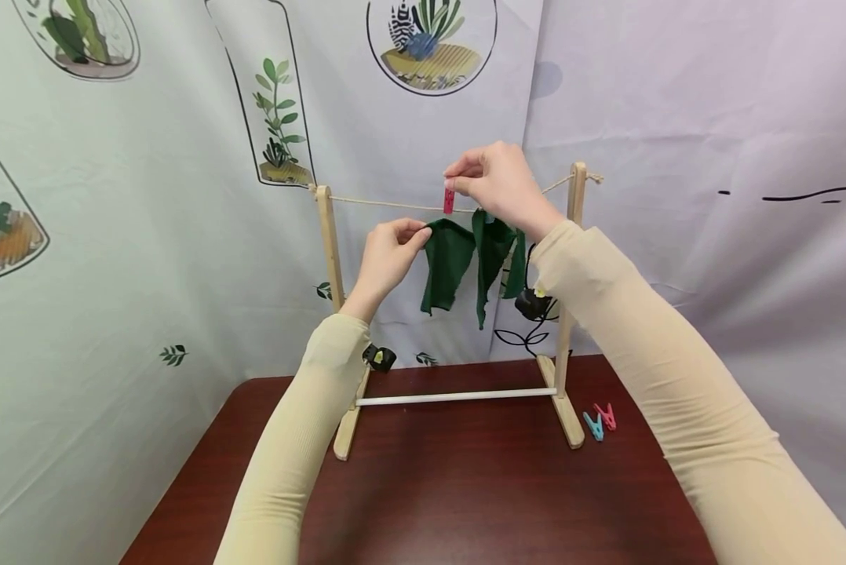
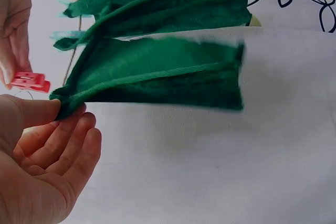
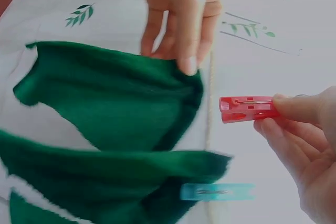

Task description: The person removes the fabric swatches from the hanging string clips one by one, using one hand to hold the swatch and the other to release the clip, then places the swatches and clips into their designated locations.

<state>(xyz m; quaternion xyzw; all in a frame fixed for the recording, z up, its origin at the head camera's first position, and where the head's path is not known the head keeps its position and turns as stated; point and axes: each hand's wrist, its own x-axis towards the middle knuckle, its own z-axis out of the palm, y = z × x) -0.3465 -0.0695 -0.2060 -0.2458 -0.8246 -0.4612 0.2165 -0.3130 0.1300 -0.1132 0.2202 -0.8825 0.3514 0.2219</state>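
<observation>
A green cloth (image 1: 449, 263) hangs in folds just below a thin rope (image 1: 388, 205). Thumb and fingertips of my left hand (image 1: 391, 251) pinch its upper left corner, right beside the rope. My right hand (image 1: 497, 184) holds a red clothespin (image 3: 247, 109) by one end, between thumb and fingers, above and to the right of that corner. In the right wrist view the clothespin's free end points at the rope and the cloth. Another part of the cloth is clipped by a light blue clothespin (image 3: 218, 191), mostly hidden behind my right hand in the head view.
The rope runs between two wooden posts (image 1: 330, 247) with flat feet, joined low down by a white rod (image 1: 458, 396). A blue clothespin (image 1: 594, 426) and a pink one (image 1: 608, 416) lie on the dark red table (image 1: 451, 486) by the right foot. A printed curtain (image 1: 649, 94) hangs behind.
</observation>
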